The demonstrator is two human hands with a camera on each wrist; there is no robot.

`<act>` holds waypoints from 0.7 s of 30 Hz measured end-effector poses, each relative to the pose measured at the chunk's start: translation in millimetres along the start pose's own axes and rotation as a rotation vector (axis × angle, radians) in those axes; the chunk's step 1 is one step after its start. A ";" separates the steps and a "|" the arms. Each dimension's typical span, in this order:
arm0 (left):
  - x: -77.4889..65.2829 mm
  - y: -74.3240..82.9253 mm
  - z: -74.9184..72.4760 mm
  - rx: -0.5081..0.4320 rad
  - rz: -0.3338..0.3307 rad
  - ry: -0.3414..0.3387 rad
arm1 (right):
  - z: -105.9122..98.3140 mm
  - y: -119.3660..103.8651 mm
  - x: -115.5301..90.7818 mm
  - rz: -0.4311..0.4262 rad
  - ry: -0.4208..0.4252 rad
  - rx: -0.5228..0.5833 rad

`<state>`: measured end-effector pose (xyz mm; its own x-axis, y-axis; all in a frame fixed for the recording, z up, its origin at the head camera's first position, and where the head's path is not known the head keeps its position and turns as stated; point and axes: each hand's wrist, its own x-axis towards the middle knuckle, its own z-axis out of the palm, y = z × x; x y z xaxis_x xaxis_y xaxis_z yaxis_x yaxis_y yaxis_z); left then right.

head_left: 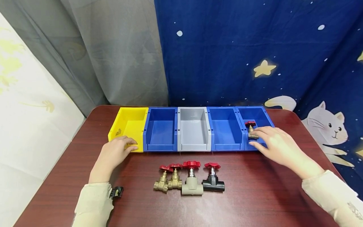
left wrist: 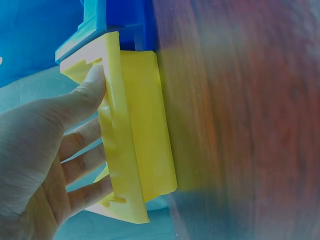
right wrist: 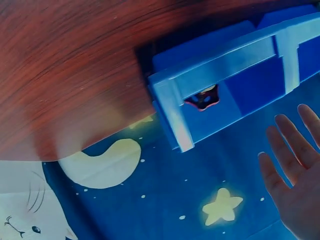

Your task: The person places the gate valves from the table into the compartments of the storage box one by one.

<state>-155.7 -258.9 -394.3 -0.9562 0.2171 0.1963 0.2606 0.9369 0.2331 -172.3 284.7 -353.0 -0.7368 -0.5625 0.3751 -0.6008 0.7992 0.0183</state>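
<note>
Pale sleeve (head_left: 95, 201) at lower left, then the left hand (head_left: 114, 153), loosely spread, touching the yellow bin (head_left: 133, 124). Mid-right on my feed, I see the right hand (head_left: 276, 143) (fingers parted wide) beside a brass valve (head_left: 250, 129) in the end blue bin (head_left: 256, 113); four valves (head_left: 191, 183) lie lower centre.

Smooth plastic bins (head_left: 194, 129), brass valves (head_left: 175, 182)

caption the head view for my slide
Left hand at a yellow plastic bin, right hand beside a red-handled brass valve in the rightmost blue plastic bin.
</note>
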 end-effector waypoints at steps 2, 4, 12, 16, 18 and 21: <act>0.1 -0.1 -0.2 0.002 0.000 -0.001 | -0.9 -4.7 -0.3 -0.005 0.001 0.007; 0.1 -0.2 -0.1 0.002 -0.001 -0.002 | -1.7 -9.8 -0.8 -0.004 -0.005 0.013; -0.2 -0.7 0.2 -0.001 -0.008 -0.003 | 4.6 -26.8 -2.7 -0.044 -0.011 0.035; -0.3 -0.6 0.5 -0.005 -0.001 0.002 | 8.6 -33.4 -3.1 -0.062 -0.007 0.040; -0.3 -0.5 0.6 -0.003 0.002 0.004 | 9.5 -37.1 -3.4 -0.060 -0.015 0.040; 0.0 -0.2 0.6 0.003 0.005 0.008 | 10.1 -42.6 -4.1 -0.050 -0.031 0.039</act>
<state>-155.9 -258.9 -394.9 -0.9539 0.2195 0.2049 0.2648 0.9366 0.2293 -146.8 250.9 -364.7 -0.7145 -0.6083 0.3456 -0.6483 0.7614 -0.0001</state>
